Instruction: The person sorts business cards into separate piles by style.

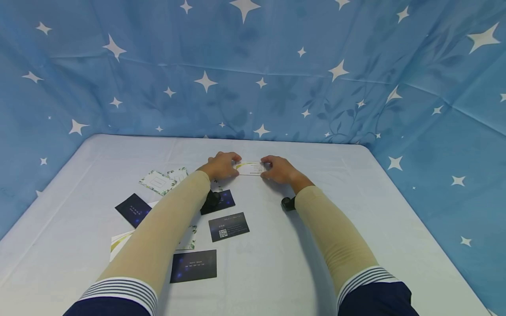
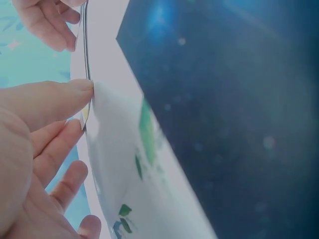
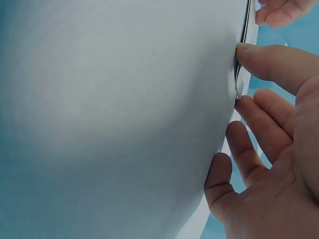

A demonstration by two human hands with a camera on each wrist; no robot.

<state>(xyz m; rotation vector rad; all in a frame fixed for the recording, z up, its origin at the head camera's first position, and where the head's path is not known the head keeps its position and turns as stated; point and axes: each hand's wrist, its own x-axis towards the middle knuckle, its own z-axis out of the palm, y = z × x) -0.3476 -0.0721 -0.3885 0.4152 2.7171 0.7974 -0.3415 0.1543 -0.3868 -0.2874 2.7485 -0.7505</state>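
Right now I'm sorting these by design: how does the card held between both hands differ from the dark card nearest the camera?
The held card is white with a gold-green curve; the nearest dark card is navy with pale print. The held card is gripped at its ends by the left hand and right hand; the dark one lies untouched. Both are rectangular business cards.

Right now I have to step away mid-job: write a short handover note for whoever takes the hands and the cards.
Left hand and right hand each pinch one end of a white business card with a gold curve, at the far middle of the white table.
Loose cards lie near left: dark navy cards, leaf-bordered white cards.
Done: one card is in hand. Left, probably: the loose cards.
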